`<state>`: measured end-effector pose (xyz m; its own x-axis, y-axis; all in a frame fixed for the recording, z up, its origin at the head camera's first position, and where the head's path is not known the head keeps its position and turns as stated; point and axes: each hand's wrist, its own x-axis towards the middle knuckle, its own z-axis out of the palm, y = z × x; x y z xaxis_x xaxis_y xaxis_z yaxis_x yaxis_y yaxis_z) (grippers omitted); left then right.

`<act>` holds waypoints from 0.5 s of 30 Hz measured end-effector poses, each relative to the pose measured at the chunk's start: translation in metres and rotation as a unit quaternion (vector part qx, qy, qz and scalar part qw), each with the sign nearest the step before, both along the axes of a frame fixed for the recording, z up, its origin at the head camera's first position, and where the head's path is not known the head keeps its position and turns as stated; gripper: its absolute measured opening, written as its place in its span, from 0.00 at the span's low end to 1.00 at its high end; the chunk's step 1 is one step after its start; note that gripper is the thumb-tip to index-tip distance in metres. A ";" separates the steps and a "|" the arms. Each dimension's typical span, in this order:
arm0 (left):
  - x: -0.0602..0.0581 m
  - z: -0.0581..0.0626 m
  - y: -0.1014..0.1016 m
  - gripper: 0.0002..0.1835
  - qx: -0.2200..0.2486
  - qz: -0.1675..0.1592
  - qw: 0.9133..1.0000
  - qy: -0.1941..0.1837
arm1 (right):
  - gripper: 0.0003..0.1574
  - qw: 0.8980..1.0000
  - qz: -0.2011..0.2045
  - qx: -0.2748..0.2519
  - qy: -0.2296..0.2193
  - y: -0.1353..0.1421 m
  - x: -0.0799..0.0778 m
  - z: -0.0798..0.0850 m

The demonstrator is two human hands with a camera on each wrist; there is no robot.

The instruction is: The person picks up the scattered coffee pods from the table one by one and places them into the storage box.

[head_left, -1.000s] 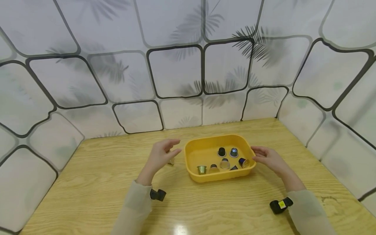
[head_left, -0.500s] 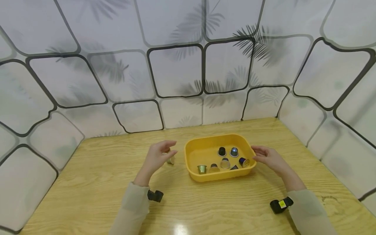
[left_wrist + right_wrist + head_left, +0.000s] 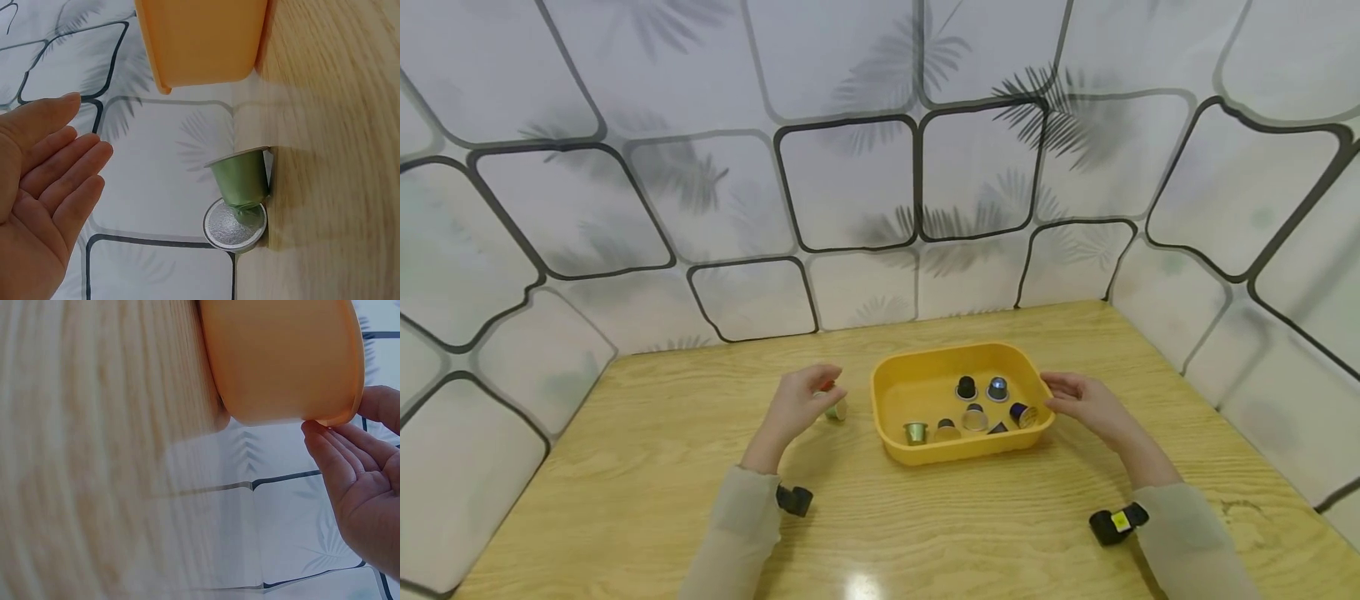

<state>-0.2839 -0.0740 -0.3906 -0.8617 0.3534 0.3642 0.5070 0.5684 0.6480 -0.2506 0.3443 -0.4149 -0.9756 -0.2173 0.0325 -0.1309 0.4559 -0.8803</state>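
Observation:
My left hand hovers over the tabletop with loosely curved fingers and nothing in them. Beyond it, partly hidden, are a green coffee capsule and a bit of red. The left wrist view shows that green capsule next to another capsule with a silver foil lid, both apart from the hand. At the right end of the yellow tray, my right hand holds the rim between thumb and fingers. Inside the tray lie several coffee capsules, among them a green one and a black one.
The tray stands on a wooden table, to the right of the left hand. A patterned white curtain or wall covering rises behind the table and along its sides.
My left hand has drawn back slightly to the left, so more of the green capsule and a bit of red show. The right hand and the tray have stayed in place.

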 end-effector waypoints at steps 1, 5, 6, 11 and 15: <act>-0.001 -0.001 -0.001 0.19 -0.006 -0.001 1.000 -0.001 | 0.33 1.000 0.001 0.000 0.001 0.000 0.000 0.000; -0.004 -0.002 -0.003 0.20 -0.032 -0.011 0.999 -0.003 | 0.34 1.000 0.003 -0.002 0.001 0.000 -0.001 -0.002; -0.005 -0.002 -0.004 0.20 -0.039 -0.014 0.999 -0.006 | 0.34 1.000 0.003 -0.002 0.000 0.000 -0.001 -0.002; -0.009 0.001 -0.006 0.19 -0.076 -0.017 0.996 -0.033 | 0.34 1.000 0.002 -0.001 -0.003 0.000 0.000 -0.001; -0.011 0.002 -0.006 0.18 -0.113 -0.020 0.992 -0.046 | 0.34 1.000 0.002 0.000 -0.002 0.000 0.000 -0.001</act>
